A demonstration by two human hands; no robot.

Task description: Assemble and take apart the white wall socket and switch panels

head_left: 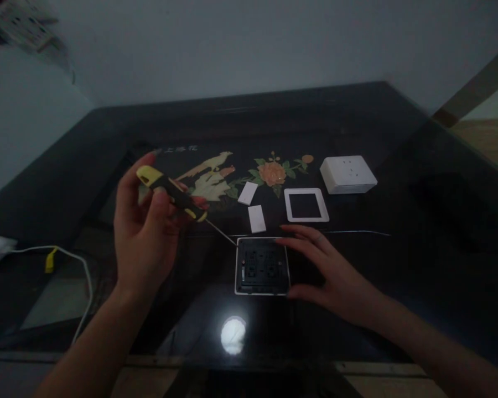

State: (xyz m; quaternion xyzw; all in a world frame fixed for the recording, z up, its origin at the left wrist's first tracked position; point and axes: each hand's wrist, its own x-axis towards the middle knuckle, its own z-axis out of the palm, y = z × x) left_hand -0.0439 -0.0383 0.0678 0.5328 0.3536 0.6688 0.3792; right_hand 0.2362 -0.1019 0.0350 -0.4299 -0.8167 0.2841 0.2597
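Head cam: light glare [233, 334] on glass table [398, 265] nearest. R hand [327, 271], fingers spread, steadies switch module [262, 265] lying back-up at centre. L hand [143, 237] pinches yellow-black screwdriver [172, 193], tip at module's top-left corner. White frame [306, 205], socket box [347, 174] beyond.

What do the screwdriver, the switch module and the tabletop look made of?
Screwdriver: yellow and black handle, probably plastic or rubber; thin shaft that glints, likely metal. Switch module: dark, matt moulded body with a white rim, apparently plastic. Tabletop: glossy and dark, mirrors a lamp, so likely glass or lacquer.
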